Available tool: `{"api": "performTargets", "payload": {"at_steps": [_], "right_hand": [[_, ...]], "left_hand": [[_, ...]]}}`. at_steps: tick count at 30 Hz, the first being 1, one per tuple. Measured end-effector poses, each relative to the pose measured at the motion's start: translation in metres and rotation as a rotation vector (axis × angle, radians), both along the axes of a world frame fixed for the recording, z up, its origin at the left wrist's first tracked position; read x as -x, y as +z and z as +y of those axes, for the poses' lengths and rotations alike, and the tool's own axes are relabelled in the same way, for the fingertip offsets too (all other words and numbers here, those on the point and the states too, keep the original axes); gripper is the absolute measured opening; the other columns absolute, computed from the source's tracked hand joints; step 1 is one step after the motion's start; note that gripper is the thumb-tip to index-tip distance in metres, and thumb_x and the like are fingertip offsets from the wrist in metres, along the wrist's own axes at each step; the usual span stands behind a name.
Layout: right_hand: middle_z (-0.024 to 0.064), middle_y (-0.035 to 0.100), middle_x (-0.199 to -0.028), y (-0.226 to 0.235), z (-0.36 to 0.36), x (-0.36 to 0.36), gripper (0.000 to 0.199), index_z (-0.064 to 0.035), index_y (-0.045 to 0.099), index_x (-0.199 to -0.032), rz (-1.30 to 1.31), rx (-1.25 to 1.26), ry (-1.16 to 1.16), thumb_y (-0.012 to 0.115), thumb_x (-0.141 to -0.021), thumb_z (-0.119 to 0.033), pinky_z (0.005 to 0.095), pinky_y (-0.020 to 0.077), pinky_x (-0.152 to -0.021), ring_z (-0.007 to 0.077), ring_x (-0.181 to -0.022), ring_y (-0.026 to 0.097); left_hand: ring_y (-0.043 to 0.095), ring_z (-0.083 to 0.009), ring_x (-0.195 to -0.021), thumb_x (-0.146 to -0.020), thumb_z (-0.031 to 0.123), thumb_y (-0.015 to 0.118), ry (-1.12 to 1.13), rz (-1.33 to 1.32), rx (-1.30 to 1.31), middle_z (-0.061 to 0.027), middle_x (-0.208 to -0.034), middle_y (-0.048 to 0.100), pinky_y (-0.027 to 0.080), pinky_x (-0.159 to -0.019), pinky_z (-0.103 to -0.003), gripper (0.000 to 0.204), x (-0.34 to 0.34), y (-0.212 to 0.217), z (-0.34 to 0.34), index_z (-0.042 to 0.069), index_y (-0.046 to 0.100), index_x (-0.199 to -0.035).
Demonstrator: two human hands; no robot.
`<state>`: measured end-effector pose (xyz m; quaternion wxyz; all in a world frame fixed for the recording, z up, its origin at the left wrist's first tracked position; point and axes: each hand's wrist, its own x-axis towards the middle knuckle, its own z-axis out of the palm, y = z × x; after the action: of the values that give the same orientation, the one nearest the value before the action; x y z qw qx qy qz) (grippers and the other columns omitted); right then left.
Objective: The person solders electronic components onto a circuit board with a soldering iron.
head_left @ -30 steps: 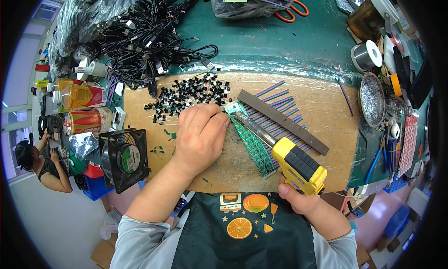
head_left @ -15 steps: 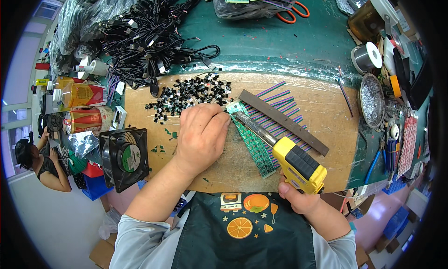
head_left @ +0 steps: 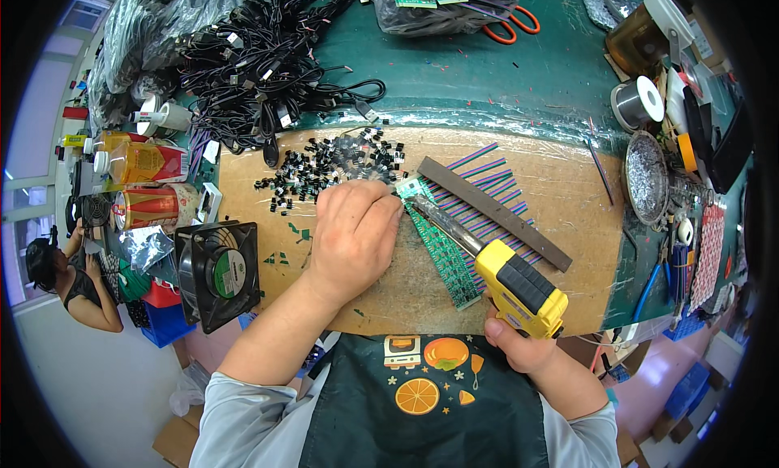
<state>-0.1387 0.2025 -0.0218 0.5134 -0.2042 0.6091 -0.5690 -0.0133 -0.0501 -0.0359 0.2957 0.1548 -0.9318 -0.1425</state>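
On the brown board at the middle of the desk [head_left: 487, 87]: long green circuit strip [head_left: 442, 253], lying flat and slanting from upper left to lower right. Left hand [head_left: 353, 233] pressed palm-down at its upper end, fingers curled together on the strip's corner; whether anything small is pinched beneath cannot be told. Right hand [head_left: 519, 350] closed around the yellow-and-black handle of a soldering gun [head_left: 507, 281], metal barrel reaching up to the strip's upper end beside the left fingertips. Strip judged thin, light, stiff yet snappable, with a pitted, patterned face; best held by its bare long edges, flat against the board. Gun judged heavier, hard plastic, hot at the tip, safe only at the handle. Just above, a scatter of small black components [head_left: 333, 168], light and easily lost. Beside the strip, striped ribbon wires [head_left: 487, 172] under a flat dark grey bar [head_left: 495, 212].
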Motion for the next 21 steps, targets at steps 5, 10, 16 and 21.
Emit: {"api": "performTargets", "payload": {"at_steps": [5,10,16,21], "right_hand": [[0.0035,0.065,-0.083,-0.001,0.001,0.000,0.027,-0.0009,0.064,-0.112,0.018,0.026,-0.009,0.072,-0.086,-0.003,0.0287,0.0493,-0.064,0.0125,-0.072,0.062],[0.0113,0.059,-0.091,-0.012,0.006,0.001,0.047,0.0013,0.049,-0.131,0.119,0.115,0.076,0.065,-0.087,-0.002,0.0275,0.0467,-0.055,0.0137,-0.065,0.055],[0.0033,0.066,-0.085,0.000,0.001,-0.002,0.029,-0.0007,0.065,-0.113,0.007,0.028,-0.041,0.071,-0.086,-0.002,0.0284,0.0495,-0.066,0.0121,-0.074,0.061],[0.0033,0.066,-0.085,0.000,0.003,-0.001,0.028,-0.0009,0.064,-0.113,0.009,0.010,-0.017,0.071,-0.086,-0.003,0.0284,0.0495,-0.066,0.0121,-0.074,0.061]], "left_hand": [[0.061,-0.0264,-0.088,-0.073,-0.001,0.075,0.001,0.007,0.001,-0.0080,-0.095,0.064,0.044,-0.079,-0.037,0.021,0.000,-0.001,0.000,0.004,0.067,-0.092],[0.061,-0.0264,-0.088,-0.073,-0.001,0.074,-0.001,0.007,-0.008,-0.0080,-0.095,0.064,0.044,-0.080,-0.037,0.021,0.000,0.000,0.000,0.004,0.067,-0.092],[0.061,-0.0265,-0.087,-0.073,-0.002,0.074,-0.003,0.014,-0.009,-0.0079,-0.094,0.063,0.044,-0.079,-0.037,0.021,0.000,-0.001,0.000,0.004,0.066,-0.092],[0.061,-0.0264,-0.087,-0.073,-0.002,0.074,-0.004,0.017,-0.012,-0.0079,-0.094,0.063,0.044,-0.079,-0.037,0.021,0.000,-0.001,0.000,0.004,0.066,-0.092]]}}
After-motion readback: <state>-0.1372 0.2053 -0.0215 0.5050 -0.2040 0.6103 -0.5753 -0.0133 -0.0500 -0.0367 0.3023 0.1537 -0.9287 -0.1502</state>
